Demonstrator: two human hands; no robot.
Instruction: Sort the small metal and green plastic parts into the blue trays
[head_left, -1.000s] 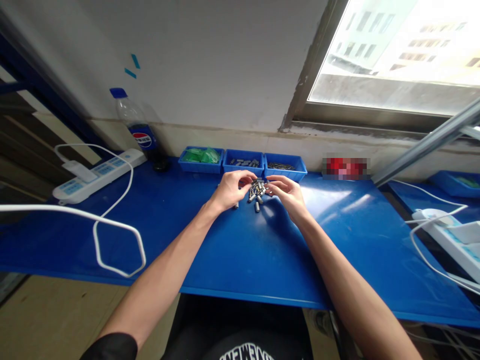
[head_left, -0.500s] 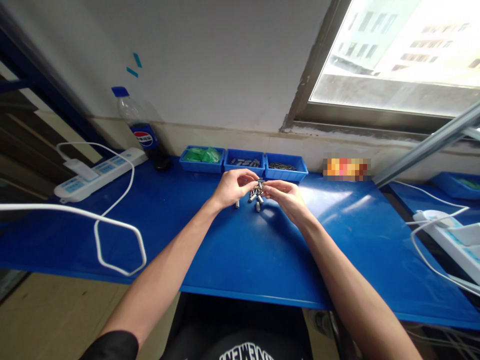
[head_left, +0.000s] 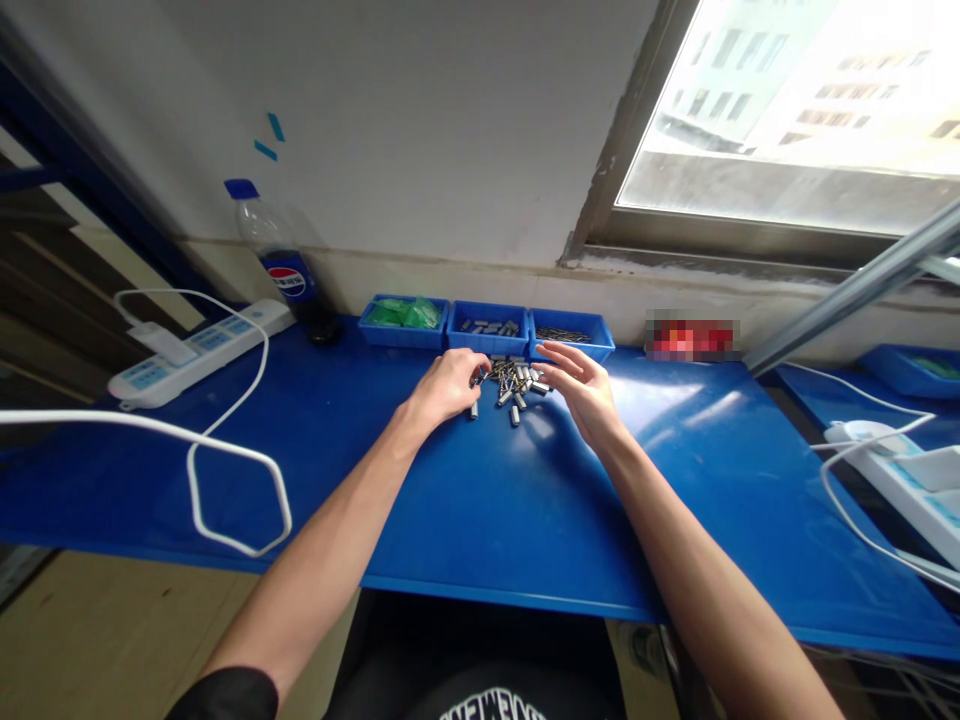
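Observation:
A loose pile of small metal cylinders and thin screw-like pieces point(head_left: 514, 378) lies on the blue table point(head_left: 480, 500). At the pile's left edge, my left hand point(head_left: 450, 383) has its fingers curled down; what they hold, if anything, is hidden. My right hand point(head_left: 581, 385) is at the pile's right side with its fingers apart and nothing in them. Behind the hands stand three blue bins in a row: one with green packets point(head_left: 405, 313), one with metal cylinders point(head_left: 491, 328), one with thin dark pieces point(head_left: 562, 335).
A cola bottle point(head_left: 289, 275) and a white power strip point(head_left: 199, 350) stand at the back left, with a white cable looping nearby. A blurred red item point(head_left: 691, 338) is at the back right. Beyond it are a metal bar point(head_left: 847, 290) and another power strip point(head_left: 907, 470).
My hands have moved apart, the left one to the left and the right one slightly to the right. The right fingers have opened, and more of the pile shows between the hands.

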